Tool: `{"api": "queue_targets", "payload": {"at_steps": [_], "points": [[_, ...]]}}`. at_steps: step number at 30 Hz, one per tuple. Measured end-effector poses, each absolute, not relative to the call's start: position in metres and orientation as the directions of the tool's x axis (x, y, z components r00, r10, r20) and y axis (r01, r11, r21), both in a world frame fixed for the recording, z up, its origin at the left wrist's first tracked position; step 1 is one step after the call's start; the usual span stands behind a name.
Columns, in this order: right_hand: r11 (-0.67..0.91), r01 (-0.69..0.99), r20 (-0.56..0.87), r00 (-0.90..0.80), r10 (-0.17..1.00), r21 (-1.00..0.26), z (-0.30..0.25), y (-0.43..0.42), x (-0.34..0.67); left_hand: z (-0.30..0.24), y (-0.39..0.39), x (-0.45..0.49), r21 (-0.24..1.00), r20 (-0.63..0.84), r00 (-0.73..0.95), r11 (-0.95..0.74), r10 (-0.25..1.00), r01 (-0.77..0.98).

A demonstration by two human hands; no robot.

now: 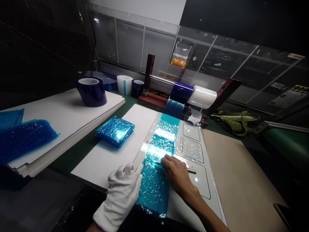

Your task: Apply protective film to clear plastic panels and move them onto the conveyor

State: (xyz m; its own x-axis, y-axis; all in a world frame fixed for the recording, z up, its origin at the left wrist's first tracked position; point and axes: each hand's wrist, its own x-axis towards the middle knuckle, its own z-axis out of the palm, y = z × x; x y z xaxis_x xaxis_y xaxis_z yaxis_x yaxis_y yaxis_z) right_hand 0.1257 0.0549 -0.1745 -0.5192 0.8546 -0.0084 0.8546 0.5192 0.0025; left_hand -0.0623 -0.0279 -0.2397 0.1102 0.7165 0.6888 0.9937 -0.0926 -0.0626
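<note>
blue film strip is pulled off the dispenser roll at the back and laid down the length of the pale plate in the middle of the worktop, so the lay-down looks largely done on the left column of the plate. the right column with the recessed panels is still bare of blue, and the strip looks uncut from the roll, so i'd judge trimming and the remaining width as what's left. left hand, in a white glove, lies flat with fingers spread wide on the left edge of the film, pinning it. right hand, bare, has its fingers closed around a thin tool and presses its tip into the film near the bright reflection. one wrapped blue block sits on the white sheet just left of the plate, looks finished. spare tape rolls stand on the stacked white boards at left, with crumpled blue film beside them. hard to tell: tool type (blade or scriber), its tip lost in glare; near end of the strip runs off the worktop edge into shadow; film wrinkles may be bubbles or just reflections; clear screen behind shows only dim clutter.
</note>
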Motion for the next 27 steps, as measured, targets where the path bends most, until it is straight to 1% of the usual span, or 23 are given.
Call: {"api": "queue_targets", "payload": {"at_steps": [3, 5, 7, 8, 10, 12, 14, 16, 19, 20, 22, 25, 27], "points": [[0.471, 0.882, -0.019, -0.471, 0.882, 0.029, -0.171, 0.043, 0.167, -0.237, -0.027, -0.065, -0.021, 0.683, 0.107, -0.127, 0.722, 0.992], [0.419, 0.906, -0.032, -0.417, 0.908, 0.061, -0.170, 0.033, 0.196, -0.233, -0.027, -0.067, 0.026, 0.633, 0.104, -0.155, 0.767, 0.988], [0.356, 0.933, -0.055, -0.353, 0.934, 0.059, -0.170, 0.022, 0.219, -0.229, -0.030, -0.066, 0.056, 0.566, 0.097, -0.156, 0.818, 0.986], [0.331, 0.943, -0.073, -0.328, 0.942, 0.030, -0.171, 0.016, 0.226, -0.228, -0.032, -0.065, 0.050, 0.535, 0.108, -0.159, 0.838, 0.986], [0.301, 0.951, -0.112, -0.307, 0.945, -0.066, -0.175, 0.007, 0.230, -0.227, -0.039, -0.059, 0.018, 0.483, 0.165, -0.198, 0.860, 0.980], [0.284, 0.946, -0.147, -0.306, 0.941, -0.157, -0.179, 0.000, 0.222, -0.231, -0.047, -0.051, -0.010, 0.464, 0.261, -0.290, 0.846, 0.957], [0.264, 0.939, -0.175, -0.304, 0.936, -0.221, -0.180, -0.004, 0.207, -0.237, -0.055, -0.043, -0.027, 0.462, 0.327, -0.356, 0.824, 0.934], [0.234, 0.927, -0.194, -0.298, 0.935, -0.294, -0.176, -0.007, 0.194, -0.244, -0.061, -0.036, -0.041, 0.461, 0.338, -0.362, 0.820, 0.931], [0.180, 0.880, -0.202, -0.292, 0.935, -0.439, -0.166, -0.011, 0.188, -0.246, -0.062, -0.032, -0.063, 0.480, 0.320, -0.332, 0.817, 0.941], [0.168, 0.857, -0.199, -0.297, 0.934, -0.487, -0.163, -0.013, 0.190, -0.245, -0.060, -0.033, -0.067, 0.502, 0.321, -0.334, 0.803, 0.940], [0.160, 0.818, -0.175, -0.301, 0.937, -0.552, -0.159, -0.018, 0.196, -0.237, -0.057, -0.036, -0.083, 0.560, 0.365, -0.388, 0.744, 0.918], [0.158, 0.796, -0.142, -0.292, 0.946, -0.584, -0.162, -0.022, 0.208, -0.221, -0.059, -0.047, -0.091, 0.642, 0.427, -0.489, 0.637, 0.867], [0.137, 0.795, -0.159, -0.281, 0.947, -0.591, -0.168, -0.022, 0.217, -0.210, -0.065, -0.061, -0.094, 0.677, 0.445, -0.530, 0.587, 0.843]]}}
